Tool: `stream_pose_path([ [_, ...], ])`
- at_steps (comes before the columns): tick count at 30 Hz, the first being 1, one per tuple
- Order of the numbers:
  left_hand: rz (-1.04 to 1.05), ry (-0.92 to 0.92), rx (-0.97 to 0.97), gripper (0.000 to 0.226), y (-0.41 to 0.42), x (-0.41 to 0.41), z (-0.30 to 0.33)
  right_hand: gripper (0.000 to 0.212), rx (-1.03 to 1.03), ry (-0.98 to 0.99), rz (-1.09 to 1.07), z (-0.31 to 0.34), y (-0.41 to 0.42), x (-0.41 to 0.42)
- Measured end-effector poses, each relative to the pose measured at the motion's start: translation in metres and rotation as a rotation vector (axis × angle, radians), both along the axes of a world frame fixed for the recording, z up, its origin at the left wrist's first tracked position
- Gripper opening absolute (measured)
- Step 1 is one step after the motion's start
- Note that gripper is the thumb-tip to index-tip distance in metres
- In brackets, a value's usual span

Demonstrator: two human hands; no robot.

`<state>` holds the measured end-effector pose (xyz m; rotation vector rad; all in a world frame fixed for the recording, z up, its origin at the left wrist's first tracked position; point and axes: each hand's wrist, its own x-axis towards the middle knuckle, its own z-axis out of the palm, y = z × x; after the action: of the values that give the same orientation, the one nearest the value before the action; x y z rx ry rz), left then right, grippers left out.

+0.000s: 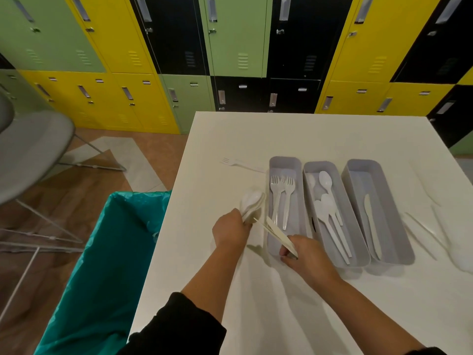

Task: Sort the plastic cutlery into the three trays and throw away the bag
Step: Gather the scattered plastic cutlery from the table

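Note:
Three grey trays stand side by side on the white table [281, 134]: the left tray [284, 162] holds forks, the middle tray [318, 166] spoons, the right tray [363, 165] one knife. My left hand [230, 230] grips a clear bag [253, 202] with spoons inside, just left of the fork tray. My right hand [304, 252] pinches the handles of a few white cutlery pieces [276, 230] sticking out of the bag's open end, over the near end of the fork tray.
A loose fork [238, 163] lies left of the trays at the back. More white cutlery [422, 226] lies scattered right of the trays. A bin with a teal liner [112, 252] stands against the table's left edge. A grey chair [30, 149] is far left, lockers behind.

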<state>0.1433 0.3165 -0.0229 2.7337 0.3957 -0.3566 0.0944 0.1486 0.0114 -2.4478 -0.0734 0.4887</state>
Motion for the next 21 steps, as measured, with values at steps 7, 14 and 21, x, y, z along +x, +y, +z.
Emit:
stream_pose_path([
  [7, -0.061, 0.063, 0.056, 0.029, -0.004, 0.003, 0.002, 0.018, 0.027, -0.183, -0.312, 0.008, -0.039, 0.011],
  [14, -0.143, 0.087, 0.105, 0.027, -0.003, 0.003, 0.003, 0.028, -0.180, -0.023, -0.264, 0.002, -0.048, 0.016],
  [21, -0.100, 0.045, -0.017, 0.031, 0.001, 0.000, 0.005, 0.028, -0.116, 0.000, -0.289, -0.001, -0.041, 0.017],
])
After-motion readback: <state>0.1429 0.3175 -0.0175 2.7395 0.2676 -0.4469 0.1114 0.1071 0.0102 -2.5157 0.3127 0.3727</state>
